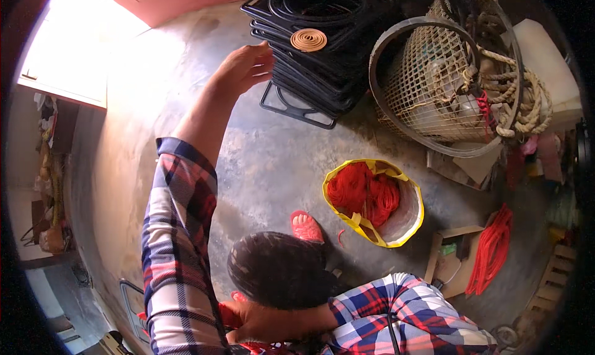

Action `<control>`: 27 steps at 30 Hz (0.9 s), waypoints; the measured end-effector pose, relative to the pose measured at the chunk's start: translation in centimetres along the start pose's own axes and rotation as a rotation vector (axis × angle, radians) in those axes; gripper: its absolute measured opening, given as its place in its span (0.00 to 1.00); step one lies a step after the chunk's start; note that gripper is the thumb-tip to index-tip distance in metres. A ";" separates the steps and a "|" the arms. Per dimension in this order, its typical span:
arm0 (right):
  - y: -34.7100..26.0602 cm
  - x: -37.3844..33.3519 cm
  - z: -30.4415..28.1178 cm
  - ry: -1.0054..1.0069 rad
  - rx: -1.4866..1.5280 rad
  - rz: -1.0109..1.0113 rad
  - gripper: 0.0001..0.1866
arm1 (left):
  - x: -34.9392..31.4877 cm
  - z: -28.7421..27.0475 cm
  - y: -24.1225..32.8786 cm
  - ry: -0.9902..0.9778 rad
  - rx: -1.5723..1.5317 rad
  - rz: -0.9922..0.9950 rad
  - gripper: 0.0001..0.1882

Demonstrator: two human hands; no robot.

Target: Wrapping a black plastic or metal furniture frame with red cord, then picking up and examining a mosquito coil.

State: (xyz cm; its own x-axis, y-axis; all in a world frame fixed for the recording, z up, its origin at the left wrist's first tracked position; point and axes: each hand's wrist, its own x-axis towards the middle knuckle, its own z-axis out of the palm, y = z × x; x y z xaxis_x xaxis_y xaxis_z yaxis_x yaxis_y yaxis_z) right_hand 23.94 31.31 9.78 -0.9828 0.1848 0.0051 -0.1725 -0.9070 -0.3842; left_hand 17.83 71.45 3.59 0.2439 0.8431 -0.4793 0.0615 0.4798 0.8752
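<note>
Nearest, the right hand (254, 321) lies low by the lap, with red material (230, 316) at its thumb side; whether it grips this, I cannot tell; just beyond is a dark-trousered knee (273, 265), with a red sandal (306, 226) on the floor (260, 169) past it. To the right, a carton (457, 282) stands on the floor, a hank of orange-red cord (489, 256) leaning over its right edge; farther on, a yellow-rimmed bag (418, 217) stands with its mouth up, bundles of red cord (353, 190) filling its left side and its right inner wall bare.

The left arm, in a checked sleeve (183, 231), stretches far forward; its left hand (253, 62) is loosely spread, fingers part bent, at the left edge of a stack of black frames (307, 85); whether the fingertips touch it, I cannot tell. That stack sits toward the far side of the floor, its lowest frame jutting out at the near corner; a tan spiral coil (308, 40) lies on top, near the left edge; right of the stack stand a mesh basket (412, 85) with a dark hoop (385, 107), and pale rope (536, 101).
</note>
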 end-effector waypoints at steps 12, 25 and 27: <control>6.6 3.8 -2.2 -0.116 0.272 -0.280 0.43 | 2.8 3.2 0.6 -0.063 0.068 -0.085 0.25; 2.0 1.1 -0.9 0.015 0.209 -0.120 0.28 | 4.5 5.2 0.3 -0.045 0.087 -0.110 0.18; 0.3 0.0 -0.2 0.043 0.213 -0.073 0.20 | 4.7 5.3 0.2 -0.044 0.085 -0.113 0.15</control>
State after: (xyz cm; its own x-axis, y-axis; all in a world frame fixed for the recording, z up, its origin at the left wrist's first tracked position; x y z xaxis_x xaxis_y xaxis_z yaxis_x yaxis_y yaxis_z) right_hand 23.92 31.08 9.42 -0.9643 0.2643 -0.0157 -0.2573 -0.9493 -0.1807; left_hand 24.13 74.21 1.81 0.2733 0.7723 -0.5735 0.1724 0.5472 0.8190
